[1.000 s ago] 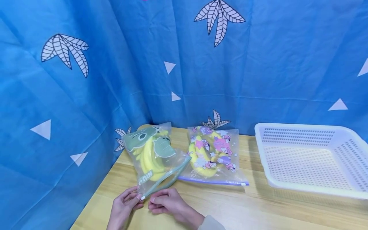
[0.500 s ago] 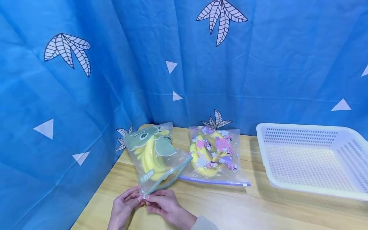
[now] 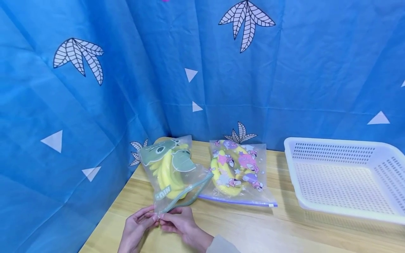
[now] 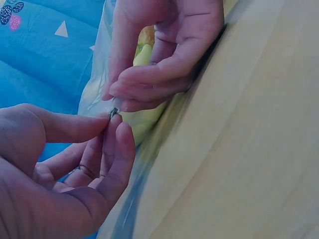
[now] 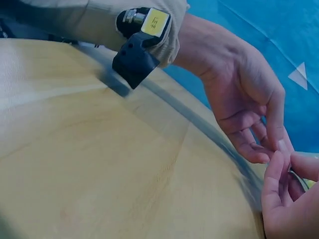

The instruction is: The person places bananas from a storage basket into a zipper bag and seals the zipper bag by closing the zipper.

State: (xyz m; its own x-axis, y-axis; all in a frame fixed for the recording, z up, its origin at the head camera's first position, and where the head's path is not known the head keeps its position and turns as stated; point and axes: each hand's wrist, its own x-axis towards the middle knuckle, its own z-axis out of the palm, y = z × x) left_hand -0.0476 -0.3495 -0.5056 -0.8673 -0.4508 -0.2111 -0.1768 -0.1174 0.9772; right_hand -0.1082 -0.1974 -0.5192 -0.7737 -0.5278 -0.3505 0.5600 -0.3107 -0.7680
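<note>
A clear zip bag (image 3: 162, 203) with a green animal print lies at the left of the wooden table, its green zip strip towards me. Inside it shows a bunch of yellow bananas (image 3: 166, 175). My left hand (image 3: 135, 226) pinches the bag's near corner at the zip's end between thumb and forefinger. Right beside it my right hand (image 3: 181, 222) pinches the same corner, fingertips nearly meeting the left ones. In the left wrist view, a bit of the green zip (image 4: 113, 112) shows between the thumb and finger of my left hand (image 4: 65, 174).
A second zip bag (image 3: 257, 196), purple-edged with pink prints, lies to the right with yellow banana-like fruit inside. Farther right stands a white perforated plastic basket (image 3: 332, 207). A blue patterned curtain (image 3: 221, 84) hangs behind and along the left of the table.
My right hand has moved slightly left onto the bag's corner and now pinches it beside the left hand. The left hand keeps its hold. The head view has shifted slightly.
</note>
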